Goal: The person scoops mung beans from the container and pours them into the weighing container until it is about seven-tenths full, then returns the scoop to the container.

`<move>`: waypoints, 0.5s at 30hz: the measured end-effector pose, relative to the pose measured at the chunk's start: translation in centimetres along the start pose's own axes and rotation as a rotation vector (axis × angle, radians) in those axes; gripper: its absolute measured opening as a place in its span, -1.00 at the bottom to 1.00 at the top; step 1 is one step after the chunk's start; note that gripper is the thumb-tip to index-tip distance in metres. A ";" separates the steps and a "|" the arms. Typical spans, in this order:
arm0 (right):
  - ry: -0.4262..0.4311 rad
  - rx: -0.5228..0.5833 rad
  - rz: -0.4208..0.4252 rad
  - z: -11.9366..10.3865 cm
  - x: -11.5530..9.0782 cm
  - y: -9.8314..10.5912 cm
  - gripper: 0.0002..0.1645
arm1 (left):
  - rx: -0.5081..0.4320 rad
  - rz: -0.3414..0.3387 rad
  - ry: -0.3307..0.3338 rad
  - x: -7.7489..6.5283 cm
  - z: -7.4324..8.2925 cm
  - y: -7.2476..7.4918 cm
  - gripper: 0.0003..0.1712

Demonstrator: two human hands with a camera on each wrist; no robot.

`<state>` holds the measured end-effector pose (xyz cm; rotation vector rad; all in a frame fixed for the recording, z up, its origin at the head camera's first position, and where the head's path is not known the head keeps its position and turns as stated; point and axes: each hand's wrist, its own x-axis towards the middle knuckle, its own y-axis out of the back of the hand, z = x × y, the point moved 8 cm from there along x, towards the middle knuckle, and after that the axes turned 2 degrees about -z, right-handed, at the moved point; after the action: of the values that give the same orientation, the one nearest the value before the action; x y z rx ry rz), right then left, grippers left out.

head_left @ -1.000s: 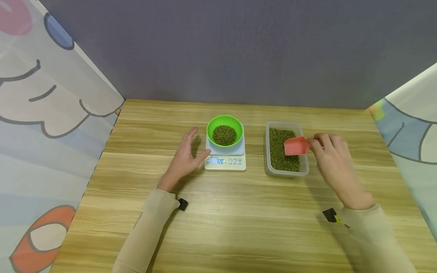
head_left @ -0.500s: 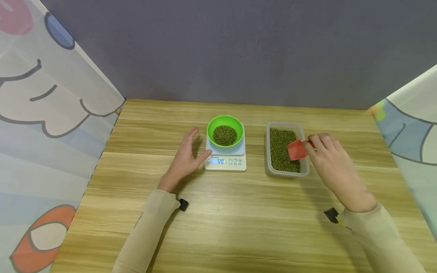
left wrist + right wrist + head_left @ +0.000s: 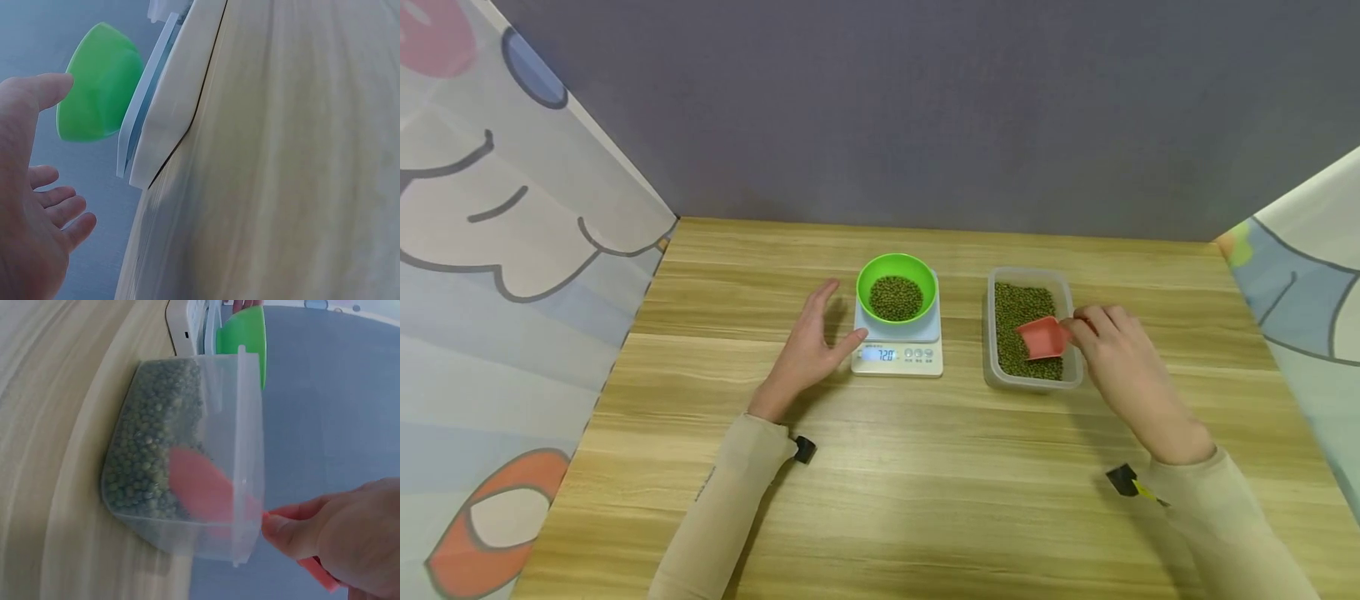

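Note:
My right hand (image 3: pixel 1116 362) pinches the handle of a small red scoop (image 3: pixel 1042 337). The scoop's bowl reaches down into a clear plastic container (image 3: pixel 250 456) of mung beans (image 3: pixel 144 437), its front edge at the beans. On the left, my left hand (image 3: pixel 805 350) is held beside a white kitchen scale (image 3: pixel 897 367), fingers spread and thumb toward the scale's left edge. A green bowl (image 3: pixel 868 279) with some mung beans in it sits on the scale. The scale's lit display (image 3: pixel 878 355) reads about 72.0. In the left wrist view the thumb overlaps the bowl's side.
Scale and container stand apart on a wood-grain table (image 3: pixel 880 483), with a strip of bare tabletop between them. A grey wall panel (image 3: pixel 925 117) rises behind the table. Cartoon-printed sheets (image 3: pixel 512 292) flank it on both sides.
My right hand has lowered the scoop from above the container into it, tilting its bowl toward the beans. The left hand keeps its place, and the display reading is the same.

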<state>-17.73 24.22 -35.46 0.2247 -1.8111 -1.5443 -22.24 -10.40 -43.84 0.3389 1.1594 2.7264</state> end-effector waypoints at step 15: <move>-0.115 0.181 0.076 1.5 -1.0 -1.0 -0.74 | -0.008 0.021 -0.033 0.0 -0.1 -0.1 0.08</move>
<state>-18.25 25.67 -36.84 0.1523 -2.0282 -1.3662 -22.25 -10.44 -44.01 0.3957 1.1432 2.7321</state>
